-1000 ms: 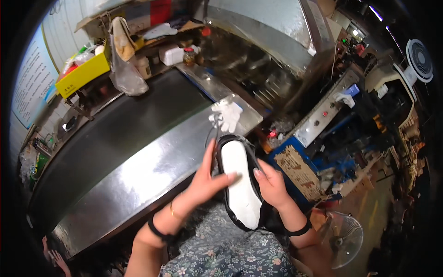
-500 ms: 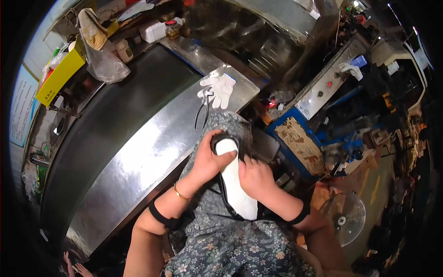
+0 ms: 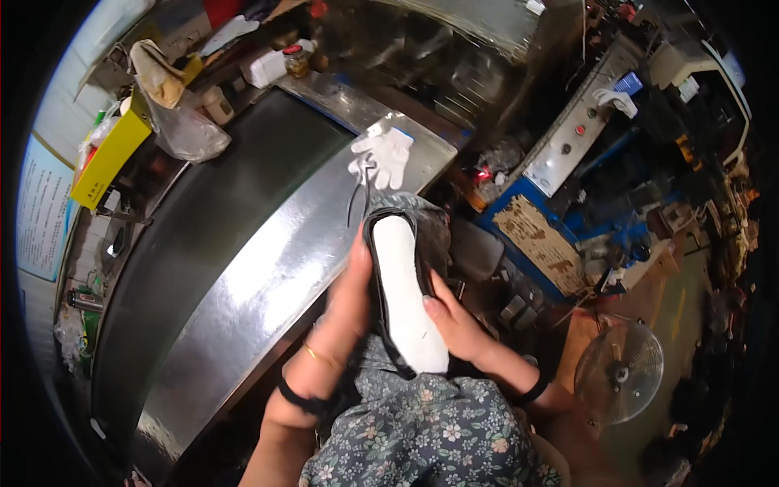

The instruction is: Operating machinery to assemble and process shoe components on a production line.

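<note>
Here's the shoe (image 3: 408, 296), right in the middle of the frame, its white sole (image 3: 398, 264) turned up to the camera, a black edge rimming it, the whole length leaning a little to the left at the top. In from the right comes the right hand (image 3: 461, 326), and that grip is clamped on the shoe, thumb pressed over the sole's right edge! Over on the other side, the left hand (image 3: 354, 280) runs along the shoe's left edge, fingers pointing up the frame; it's blurred, and whether that grip is closed, nobody can tell from here. Below them both, a floral apron (image 3: 438, 434) fills the bottom of the frame, the shoe's lower end right up against it.

Up above centre, a white glove (image 3: 391, 156) lies on the shiny metal desk (image 3: 219, 333), and the pliers (image 3: 366, 180) rest with their head on it, dark handles pointing down the frame. Upper left, a yellow box (image 3: 114, 162) beside a clear plastic bag (image 3: 191, 134); lower right, a round fan (image 3: 621, 373)!
</note>
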Available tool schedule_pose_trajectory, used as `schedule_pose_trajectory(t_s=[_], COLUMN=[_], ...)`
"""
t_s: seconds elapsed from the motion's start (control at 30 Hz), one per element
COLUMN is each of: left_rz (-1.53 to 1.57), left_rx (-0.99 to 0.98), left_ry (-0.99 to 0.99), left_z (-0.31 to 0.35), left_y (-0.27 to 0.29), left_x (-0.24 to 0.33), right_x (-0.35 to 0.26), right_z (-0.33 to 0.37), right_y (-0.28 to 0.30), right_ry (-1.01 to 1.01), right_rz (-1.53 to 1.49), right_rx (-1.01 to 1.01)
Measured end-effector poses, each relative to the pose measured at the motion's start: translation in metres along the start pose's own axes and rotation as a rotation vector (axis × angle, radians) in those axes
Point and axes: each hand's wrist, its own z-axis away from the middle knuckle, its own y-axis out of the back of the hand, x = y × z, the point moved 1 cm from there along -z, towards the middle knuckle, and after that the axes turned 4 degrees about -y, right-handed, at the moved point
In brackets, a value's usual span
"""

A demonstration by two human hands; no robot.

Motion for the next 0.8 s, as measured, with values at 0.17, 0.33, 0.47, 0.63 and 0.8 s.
schedule_pose_trajectory(t_s=[0.17,0.33,0.47,0.63,0.8], left_rz=[-1.788,-1.235,-1.457,-0.392,-0.436], left_rx=[0.24,-0.168,0.206,0.287,0.08], left_ry=[0.103,-0.238,-0.225,-0.044,-0.073], left_z=[0.017,0.037,0.077,0.048,-0.011], left_y=[-0.041,0.042,-0.007,0.031,-0.021], left_x=[0.03,-0.003,-0.012,-0.031,0.011], right_x=[-0.004,0.026,0.022,0.017,0.026], right_z=[-0.002,-0.009,0.006,-0.004,0.017], right_y=[-0.03,-0.032,-0.04,-0.029,-0.023], right_ry=[0.111,0.213,0.183,0.273,0.28], right_rz=[0.394,0.029,0.227,0.169,0.31], right_rx=[0.139,0.066,0.199,0.111,0.076])
